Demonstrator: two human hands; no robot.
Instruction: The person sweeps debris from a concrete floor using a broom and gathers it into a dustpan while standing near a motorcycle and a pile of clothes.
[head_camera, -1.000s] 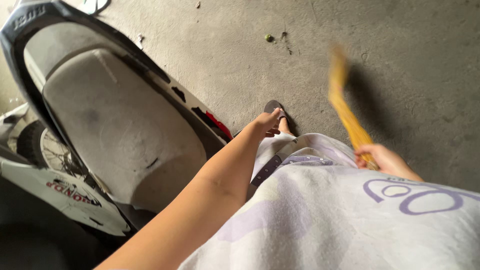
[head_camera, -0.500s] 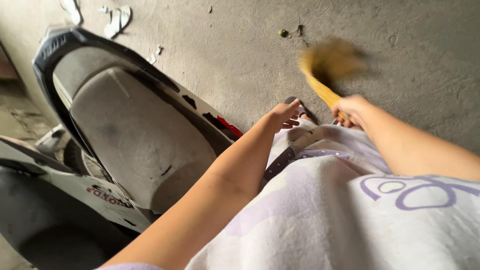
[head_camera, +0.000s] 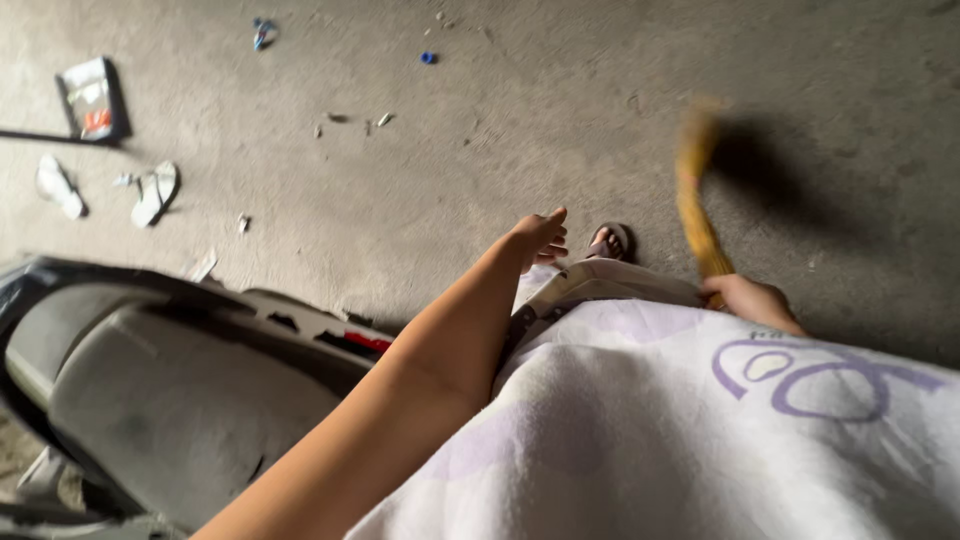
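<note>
Compared with 0.5 s ago, the yellow straw hand broom (head_camera: 697, 205) has swung from the middle of the view to the right, and its blurred bristle end now points to the far side, over the grey concrete floor (head_camera: 480, 150). The blur indicates a fast sweeping stroke in progress. The view has also shifted: the grey padded motorbike seat (head_camera: 180, 400) now lies at the near left, and more floor is exposed at the far left.

The right hand (head_camera: 748, 300) sits at the near right, just above the white and lilac garment (head_camera: 650, 430). Its grip is closed around the broom handle; the fingers are wrapped tight, with no gap visible.

The left hand (head_camera: 538, 238) is extended toward the middle of the scene. Its grip is loose, fingers partly spread, and it holds nothing and touches nothing.

1 foot in a dark sandal (head_camera: 608, 241) stands between the 2 hands. Scattered debris lies on the far floor: 2 white slippers (head_camera: 155, 192) at the far left, small paper scraps (head_camera: 384, 119) and a blue cap (head_camera: 427, 58).
</note>
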